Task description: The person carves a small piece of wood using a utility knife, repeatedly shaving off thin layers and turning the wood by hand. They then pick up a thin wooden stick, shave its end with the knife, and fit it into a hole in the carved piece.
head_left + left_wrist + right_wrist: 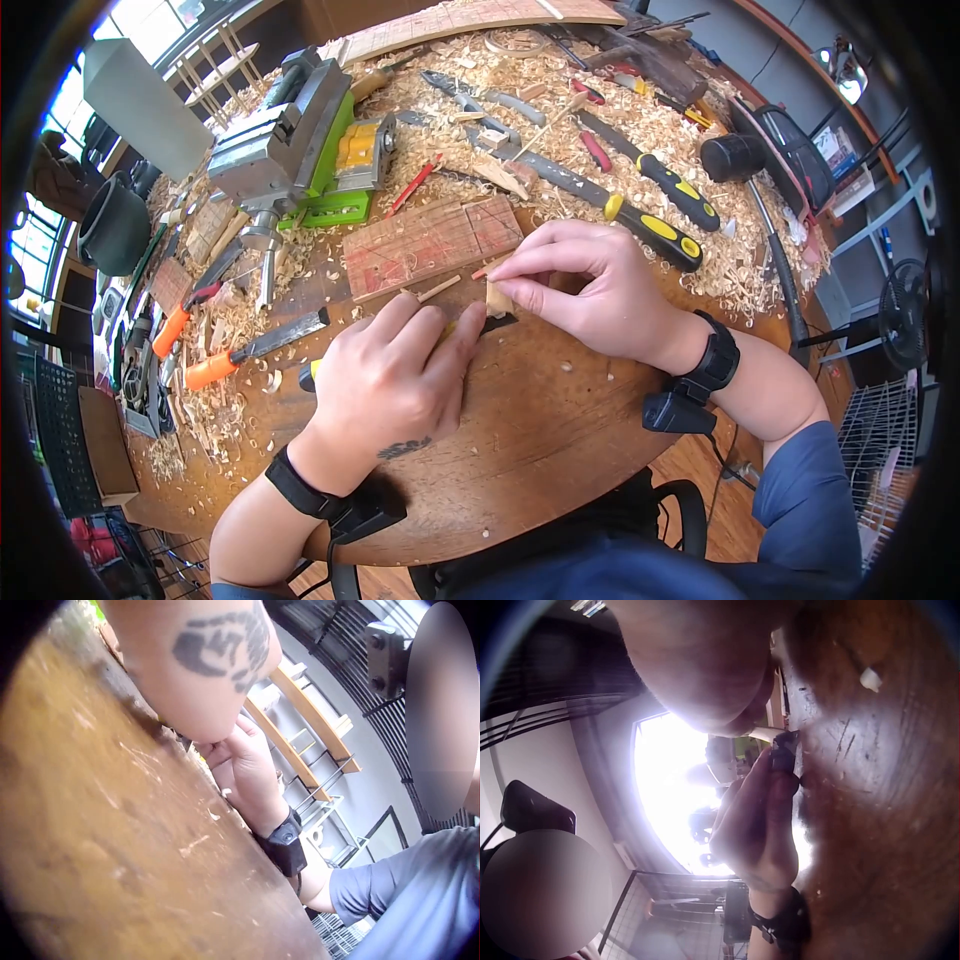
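Observation:
Low over the table, the left hand (395,375) curls round a tool with a black and yellow handle (308,376); its dark blade end (498,321) shows past the fingers. The right hand (610,290) pinches a small pale wood piece (497,298) between thumb and fingers, against that blade end. A thin wood stick (439,289) lies by the left knuckles. Just beyond both hands is a reddish wood block (430,245) with pencil lines. In the right wrist view the left hand (761,825) grips the dark tool, and the pale piece (765,733) touches its end.
A metal vise (275,150) with a green base stands at the back left. Orange-handled chisels (210,370) lie to the left. Rasps with yellow and black handles (655,232), a black mallet (733,158) and many wood shavings (740,270) cover the back and right.

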